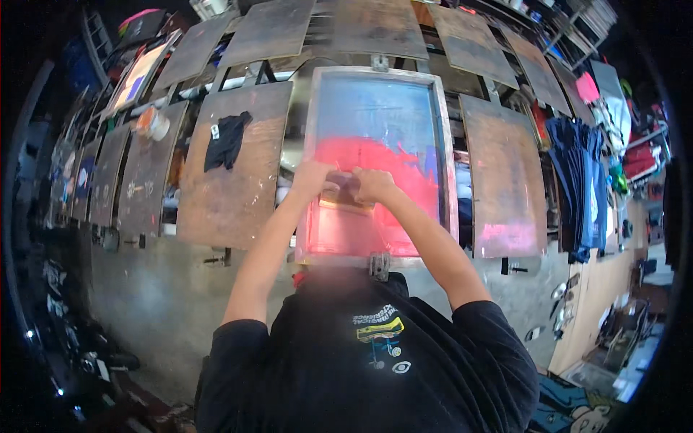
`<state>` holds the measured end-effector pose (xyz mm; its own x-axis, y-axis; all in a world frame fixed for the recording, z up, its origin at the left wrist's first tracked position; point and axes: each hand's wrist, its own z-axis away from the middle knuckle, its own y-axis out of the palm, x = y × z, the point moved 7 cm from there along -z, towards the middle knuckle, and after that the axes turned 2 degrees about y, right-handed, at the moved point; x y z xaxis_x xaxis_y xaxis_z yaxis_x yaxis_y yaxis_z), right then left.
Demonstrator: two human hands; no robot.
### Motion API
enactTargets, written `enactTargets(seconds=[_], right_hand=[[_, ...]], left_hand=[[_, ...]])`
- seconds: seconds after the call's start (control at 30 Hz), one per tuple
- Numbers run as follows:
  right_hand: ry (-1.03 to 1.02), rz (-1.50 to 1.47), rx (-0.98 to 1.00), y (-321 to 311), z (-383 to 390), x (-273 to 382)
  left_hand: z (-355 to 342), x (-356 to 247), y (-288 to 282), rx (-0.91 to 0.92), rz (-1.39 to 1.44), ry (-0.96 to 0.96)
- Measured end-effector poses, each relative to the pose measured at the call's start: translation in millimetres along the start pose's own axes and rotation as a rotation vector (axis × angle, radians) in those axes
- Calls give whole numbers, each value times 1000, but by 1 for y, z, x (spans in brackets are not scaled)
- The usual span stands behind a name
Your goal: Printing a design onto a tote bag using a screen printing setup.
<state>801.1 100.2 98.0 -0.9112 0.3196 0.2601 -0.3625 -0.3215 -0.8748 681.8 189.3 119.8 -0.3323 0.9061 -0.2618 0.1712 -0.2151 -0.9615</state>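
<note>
A framed printing screen (pixel 447 155) lies in front of me, its mesh blue at the far end and spread with bright pink ink (pixel 408 189) over the middle and near part. Across the mesh stands a squeegee (pixel 345 206), somewhat blurred. My left hand (pixel 312 179) is closed round the left part of its handle, and my right hand (pixel 373 185) grips the right part. The near end of the frame sits by a metal clamp (pixel 379 266) close to my body. What lies beneath the screen is hidden.
Worn flat boards flank the screen, one on the left (pixel 195 191) carrying a small black garment (pixel 227 141). A stained bucket (pixel 152 123) stands farther left. Dark blue garments (pixel 577 173) hang at the right. Another row of boards (pixel 379 32) lies beyond the screen.
</note>
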Motion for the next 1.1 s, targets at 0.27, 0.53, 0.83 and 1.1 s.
enactTargets(seconds=[0.27, 0.53, 0.83, 1.1], right_hand=[[-255, 52, -52, 1, 2, 12], [186, -385, -741, 9, 109, -33], [639, -681, -940, 47, 177, -40], [934, -652, -791, 75, 172, -28]], left_hand=[[22, -11, -2, 100, -96, -190], [-67, -106, -17, -35, -379, 513], [-102, -215, 26, 166, -452, 995], [-96, -209, 77, 306, -314, 1084]])
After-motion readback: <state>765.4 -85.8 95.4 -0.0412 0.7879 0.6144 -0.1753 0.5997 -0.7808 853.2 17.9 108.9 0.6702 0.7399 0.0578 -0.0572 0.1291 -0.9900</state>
